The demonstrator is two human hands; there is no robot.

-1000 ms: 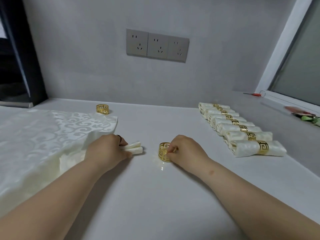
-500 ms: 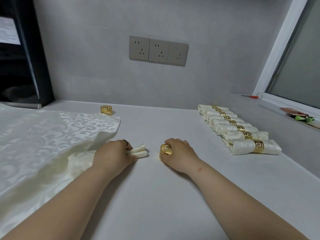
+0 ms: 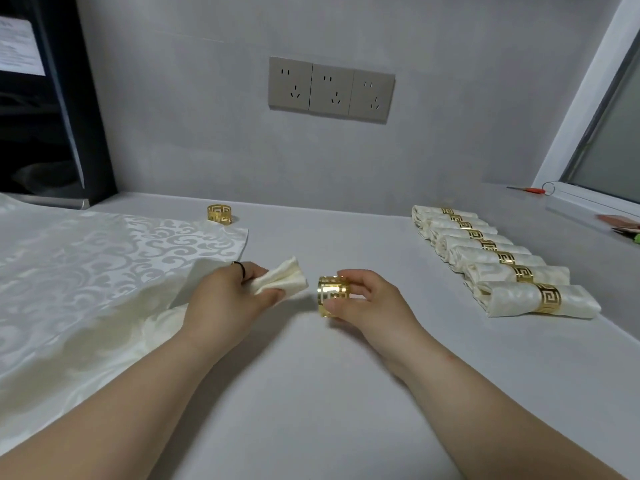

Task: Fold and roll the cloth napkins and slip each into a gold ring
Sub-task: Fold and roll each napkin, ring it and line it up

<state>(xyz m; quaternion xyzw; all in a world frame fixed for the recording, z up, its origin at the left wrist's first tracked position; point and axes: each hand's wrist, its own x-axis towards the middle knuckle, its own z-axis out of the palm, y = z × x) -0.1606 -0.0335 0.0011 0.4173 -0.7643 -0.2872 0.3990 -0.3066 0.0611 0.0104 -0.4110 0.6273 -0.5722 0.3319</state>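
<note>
My left hand (image 3: 225, 299) grips a rolled cream napkin (image 3: 287, 280); its free end sticks out to the right, just above the table. My right hand (image 3: 367, 303) pinches a gold ring (image 3: 332, 295) between thumb and fingers, its opening facing the napkin's end a short gap away. The rest of that napkin trails back under my left hand onto the pile of flat patterned napkins (image 3: 86, 271). A second gold ring (image 3: 219, 213) stands at the back behind the pile.
Several finished rolled napkins in gold rings (image 3: 491, 258) lie in a row at the right. The grey table (image 3: 311, 393) meets a wall with sockets (image 3: 330, 89). A window ledge with a red tool (image 3: 526, 189) is at the far right.
Both hands have lifted off the table. The right hand has turned the ring upright toward the napkin, and the left hand has raised the napkin's end toward it.
</note>
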